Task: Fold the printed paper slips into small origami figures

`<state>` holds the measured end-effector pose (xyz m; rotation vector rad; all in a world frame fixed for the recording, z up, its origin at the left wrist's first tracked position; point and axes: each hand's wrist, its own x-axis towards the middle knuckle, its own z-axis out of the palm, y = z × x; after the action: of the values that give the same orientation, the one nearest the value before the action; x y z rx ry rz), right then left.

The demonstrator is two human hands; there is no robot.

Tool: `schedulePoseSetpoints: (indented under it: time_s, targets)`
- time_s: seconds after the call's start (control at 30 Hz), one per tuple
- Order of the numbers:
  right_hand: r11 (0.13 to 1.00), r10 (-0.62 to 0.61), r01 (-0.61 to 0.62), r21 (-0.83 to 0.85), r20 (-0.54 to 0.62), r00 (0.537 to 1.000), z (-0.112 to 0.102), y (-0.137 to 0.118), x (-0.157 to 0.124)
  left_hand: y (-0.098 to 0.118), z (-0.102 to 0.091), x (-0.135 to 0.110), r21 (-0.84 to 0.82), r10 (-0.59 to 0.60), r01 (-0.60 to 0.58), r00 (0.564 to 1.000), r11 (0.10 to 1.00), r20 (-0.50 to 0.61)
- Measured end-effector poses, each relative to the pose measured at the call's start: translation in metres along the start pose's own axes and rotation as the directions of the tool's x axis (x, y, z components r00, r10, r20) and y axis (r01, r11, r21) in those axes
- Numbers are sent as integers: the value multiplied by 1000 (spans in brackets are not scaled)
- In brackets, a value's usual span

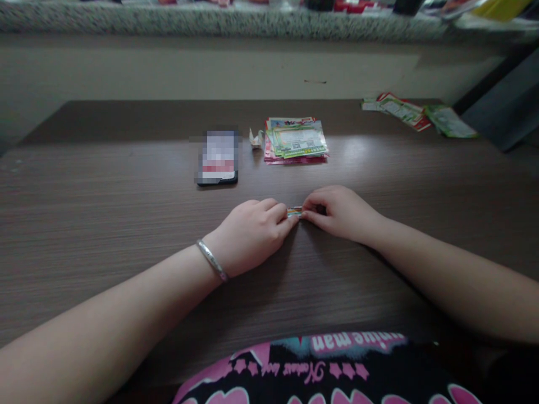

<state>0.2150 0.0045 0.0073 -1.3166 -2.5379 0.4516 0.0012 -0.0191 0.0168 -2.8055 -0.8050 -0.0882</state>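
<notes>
A small folded strip of colourful printed paper (295,212) lies low over the brown table, mostly covered by my fingers. My left hand (256,233) presses its left end, fingers closed on it. At the other end my right hand (337,210) pinches the strip between thumb and fingertips. Beyond the hands, a small folded paper crane (255,139) stands beside a stack of printed packets or sheets (297,139). The ends of the strip under my fingers are hidden.
A phone (219,156), its screen blurred out, lies on the wooden table (105,213) left of the crane. Several green and red packets (404,112) are scattered at the far right. Behind the table rises a wall with a speckled stone ledge (210,22) holding assorted items.
</notes>
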Motion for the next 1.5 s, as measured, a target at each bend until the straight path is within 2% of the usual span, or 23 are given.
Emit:
schedulePoseSetpoints:
  time_s: [0.3, 0.57, 1.0, 1.17, 1.27, 1.37, 1.5]
  targets:
    - [995, 56, -57, -78, -21, 998, -1, -11, 0, 1, 0, 1, -2, -6, 6, 1000, 1000, -6]
    - [996, 84, -85, -20, -20, 996, -1, -9, 1, 2, 0, 0, 15, -16, 16, 1000, 1000, -5]
    - [1000, -13, 13, 3, -53, 999, 2, -2, 0, 5, 0, 1, -16, -45, 45, 998, 999, 33]
    - [990, -137, 139, 11, -102, 985, 2, 12, -9, 5, -1, 1, -35, -44, 46, 998, 998, 51]
    - [949, -287, 265, -170, -114, 951, 0, 14, -16, 5, -1, 0, -40, -48, 50, 998, 998, 51]
    - [848, -422, 354, -394, -98, 901, -3, 12, -21, 5, -2, 0, -43, -52, 54, 997, 998, 56]
    - [767, -487, 395, -506, -57, 871, -3, 9, -23, 5, -2, 0, -51, -52, 54, 997, 997, 55]
